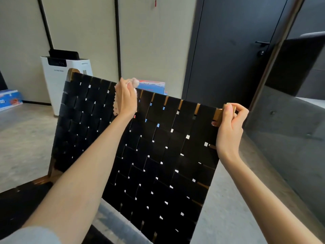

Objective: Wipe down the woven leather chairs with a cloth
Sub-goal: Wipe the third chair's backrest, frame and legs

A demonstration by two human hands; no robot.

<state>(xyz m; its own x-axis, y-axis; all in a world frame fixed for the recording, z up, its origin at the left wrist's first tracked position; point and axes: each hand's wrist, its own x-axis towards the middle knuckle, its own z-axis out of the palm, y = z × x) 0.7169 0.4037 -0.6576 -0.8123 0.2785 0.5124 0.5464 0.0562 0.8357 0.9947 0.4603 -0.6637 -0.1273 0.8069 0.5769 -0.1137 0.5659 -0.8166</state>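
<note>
Chair (158, 147) back fills the middle of the view. Left hand (125, 100) holds the cloth (134, 81) down over the top rail, while the right hand (230, 124) grips the wooden post (219, 114) to steady it. Best bet: brace firmly and slide along the rail, pressing into the weave gaps. Rail runs bare rightward to the post; a box (153, 85) sits behind.
</note>
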